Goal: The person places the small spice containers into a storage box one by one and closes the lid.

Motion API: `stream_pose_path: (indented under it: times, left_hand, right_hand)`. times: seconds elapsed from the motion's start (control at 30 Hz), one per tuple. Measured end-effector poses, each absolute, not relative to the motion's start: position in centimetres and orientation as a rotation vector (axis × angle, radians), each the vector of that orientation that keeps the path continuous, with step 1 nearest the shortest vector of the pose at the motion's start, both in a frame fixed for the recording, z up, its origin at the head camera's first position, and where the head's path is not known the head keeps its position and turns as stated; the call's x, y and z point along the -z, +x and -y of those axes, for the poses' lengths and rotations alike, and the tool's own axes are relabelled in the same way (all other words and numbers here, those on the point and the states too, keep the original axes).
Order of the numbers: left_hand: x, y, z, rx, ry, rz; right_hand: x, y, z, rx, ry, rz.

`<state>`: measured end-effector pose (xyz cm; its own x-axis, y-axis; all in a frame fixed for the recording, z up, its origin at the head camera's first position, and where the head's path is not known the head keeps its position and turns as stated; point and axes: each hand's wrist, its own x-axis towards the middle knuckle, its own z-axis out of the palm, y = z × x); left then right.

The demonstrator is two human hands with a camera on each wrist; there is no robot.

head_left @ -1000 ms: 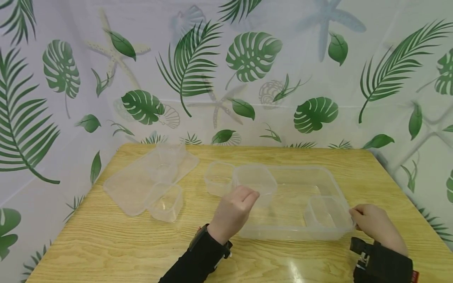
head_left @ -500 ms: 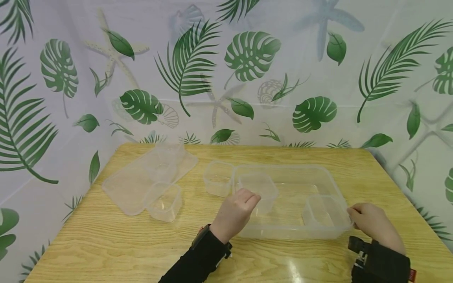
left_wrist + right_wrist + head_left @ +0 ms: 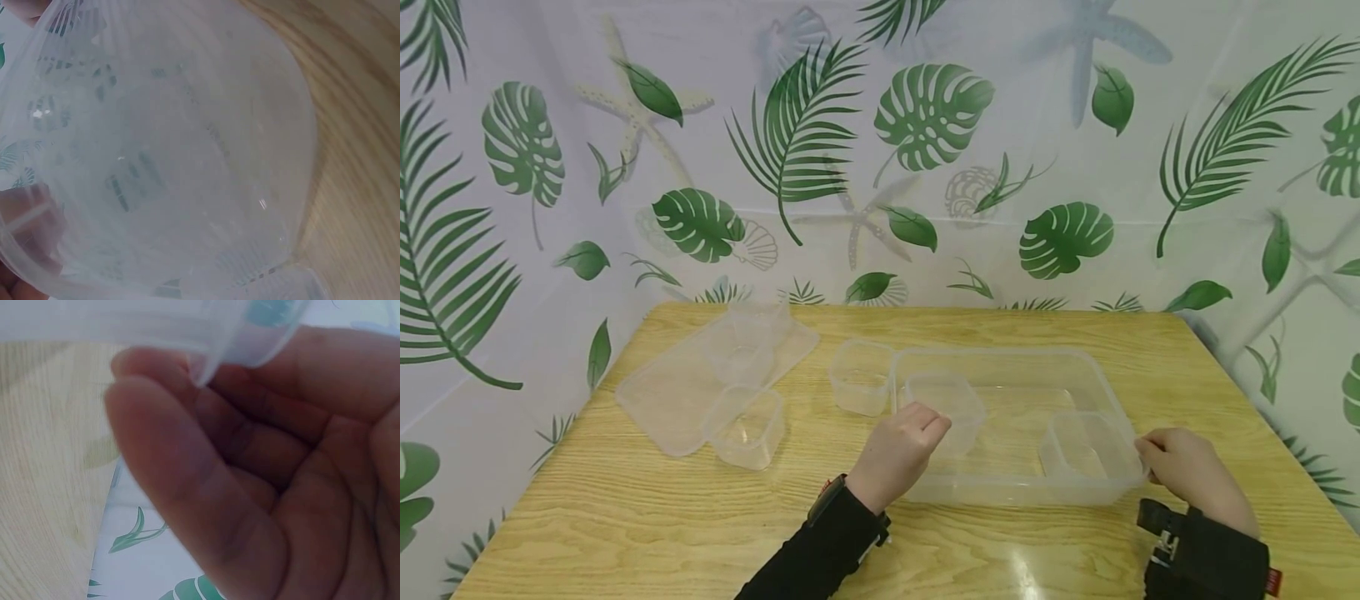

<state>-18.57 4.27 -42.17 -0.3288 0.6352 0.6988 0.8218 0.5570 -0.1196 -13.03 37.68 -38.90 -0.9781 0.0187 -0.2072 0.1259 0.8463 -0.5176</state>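
Observation:
A large clear plastic box (image 3: 1011, 492) stands on the table with its top uncovered. Over its left side my left hand (image 3: 898, 457) pinches the rim of a small clear plastic container (image 3: 957, 400), which sits inside the box by the left wall. The left wrist view is filled by translucent plastic, with fingers (image 3: 31, 225) showing through at the left. At the box's right end my right hand (image 3: 1197, 477) grips the rim; the right wrist view has the thumb and curled fingers at that edge. Another small container (image 3: 1086, 446) occupies the box's front right corner.
Left of the box is a small clear container (image 3: 857, 379). Farther left lies a flat clear lid (image 3: 662, 408), with a container (image 3: 752, 433) at its near edge and more clear pieces (image 3: 741, 346) on its back part. A leaf-print cloth (image 3: 925, 192) hangs behind the wooden table (image 3: 625, 525).
The small container in my left hand has come down into the left part of the box and now sits lower. My right hand has stayed at the box's rim.

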Motion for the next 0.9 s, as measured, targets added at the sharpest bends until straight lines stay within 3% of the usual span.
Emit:
stream_pose_path:
  times: [0.9]
  left_hand:
    - [42.38,-18.56,-4.33,0.275,-1.231,2.265]
  right_hand:
    - [38.66,-12.89,-37.39,0.782,0.123,-2.838]
